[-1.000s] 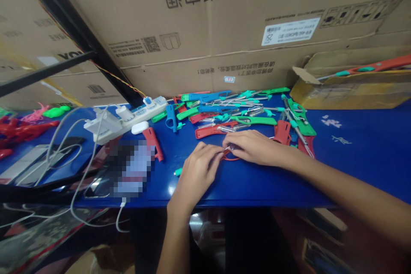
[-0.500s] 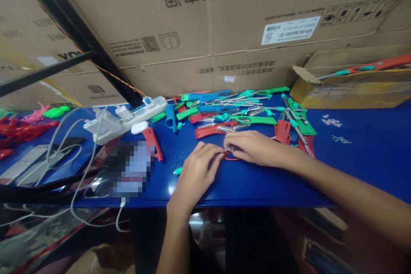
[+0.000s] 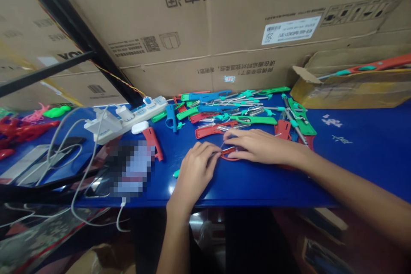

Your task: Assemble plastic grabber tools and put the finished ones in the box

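Between my two hands a red plastic piece (image 3: 228,153) with a curved guard lies low over the blue table (image 3: 257,186). My left hand (image 3: 197,169) has its fingers closed at the piece's left end, with a thin wire at the fingertips. From the right, my right hand (image 3: 253,147) reaches over the piece, thumb and fingers closed around its right part. A red shell (image 3: 212,131) with a clear tube and a heap of green, blue and red lighter parts (image 3: 224,108) lie just behind. A small green tip (image 3: 176,173) shows left of my left hand.
At the left are a white power strip (image 3: 144,113), cables, a phone (image 3: 131,171), an earbud case (image 3: 140,127) and a red shell (image 3: 154,142). An open carton (image 3: 356,90) stands at the back right, before large cardboard boxes (image 3: 205,21).
My right hand's fingers have spread slightly and shifted, so more of the red piece shows. My left hand has moved slightly left.
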Tool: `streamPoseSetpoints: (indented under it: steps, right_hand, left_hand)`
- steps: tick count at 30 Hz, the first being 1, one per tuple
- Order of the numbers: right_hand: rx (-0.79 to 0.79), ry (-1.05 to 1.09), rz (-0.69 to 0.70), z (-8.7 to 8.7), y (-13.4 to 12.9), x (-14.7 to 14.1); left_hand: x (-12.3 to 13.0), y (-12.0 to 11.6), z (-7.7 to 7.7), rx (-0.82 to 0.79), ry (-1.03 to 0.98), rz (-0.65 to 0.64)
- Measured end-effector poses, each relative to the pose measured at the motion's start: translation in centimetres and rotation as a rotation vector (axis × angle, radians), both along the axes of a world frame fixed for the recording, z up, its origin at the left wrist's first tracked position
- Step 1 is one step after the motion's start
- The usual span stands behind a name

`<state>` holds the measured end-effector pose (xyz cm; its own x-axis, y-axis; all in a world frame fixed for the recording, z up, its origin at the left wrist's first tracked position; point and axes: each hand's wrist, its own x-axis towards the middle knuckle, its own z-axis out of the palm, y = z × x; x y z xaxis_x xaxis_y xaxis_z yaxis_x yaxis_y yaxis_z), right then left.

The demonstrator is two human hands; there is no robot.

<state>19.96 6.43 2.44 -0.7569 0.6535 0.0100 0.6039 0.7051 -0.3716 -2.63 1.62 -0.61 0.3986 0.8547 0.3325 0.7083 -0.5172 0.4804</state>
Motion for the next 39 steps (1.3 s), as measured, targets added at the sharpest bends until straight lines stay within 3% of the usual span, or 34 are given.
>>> streamPoseSetpoints:
  steps: [14,20,29,39]
  right_hand:
    - [-0.076,0.027,0.053,2.7,1.7,3.0]
    - [-0.049,0.014,0.101,2.1,1.6,2.6]
    - [0.205,-0.071,0.112,0.1,0.9,2.8]
    - [0.196,0.035,0.074,-1.1,0.2,3.2]
  left_hand:
    - [0.1,-0.2,0.3,-0.021,0.002,0.019]
    - [0.0,-0.1,0.3,-0.007,0.011,0.011]
    - [-0.4,0.0,-0.2,0.029,0.004,0.065]
    - [-0.5,0.2,-0.1,0.005,-0.028,0.075]
